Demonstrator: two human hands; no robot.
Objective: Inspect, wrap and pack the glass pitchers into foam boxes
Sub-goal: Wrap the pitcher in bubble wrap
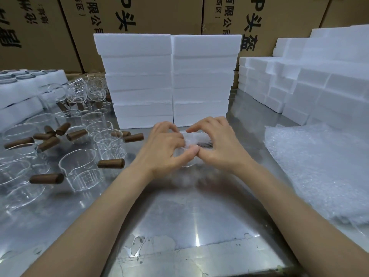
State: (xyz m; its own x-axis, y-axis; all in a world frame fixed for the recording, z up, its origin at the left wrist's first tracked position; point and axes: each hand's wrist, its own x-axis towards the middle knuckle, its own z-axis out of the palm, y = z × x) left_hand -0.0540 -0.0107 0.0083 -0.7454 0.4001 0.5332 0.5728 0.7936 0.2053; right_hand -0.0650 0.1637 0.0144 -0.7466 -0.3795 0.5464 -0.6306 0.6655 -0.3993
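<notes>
A glass pitcher wrapped in bubble wrap (192, 139) sits between my two hands above the steel table (179, 212). My left hand (165, 144) grips its left side with curled fingers, and my right hand (217, 142) grips the right side. My thumbs meet at the front. A dark wooden handle shows faintly through the wrap. Most of the pitcher is hidden by my hands. Two stacks of white foam boxes (169, 80) stand just behind.
Several bare glass pitchers with brown wooden handles (83, 168) crowd the table's left side. A pile of bubble wrap sheets (319, 170) lies at the right. More foam boxes (311, 76) are stacked back right, foam trays (24, 90) back left, cardboard cartons (139, 15) behind.
</notes>
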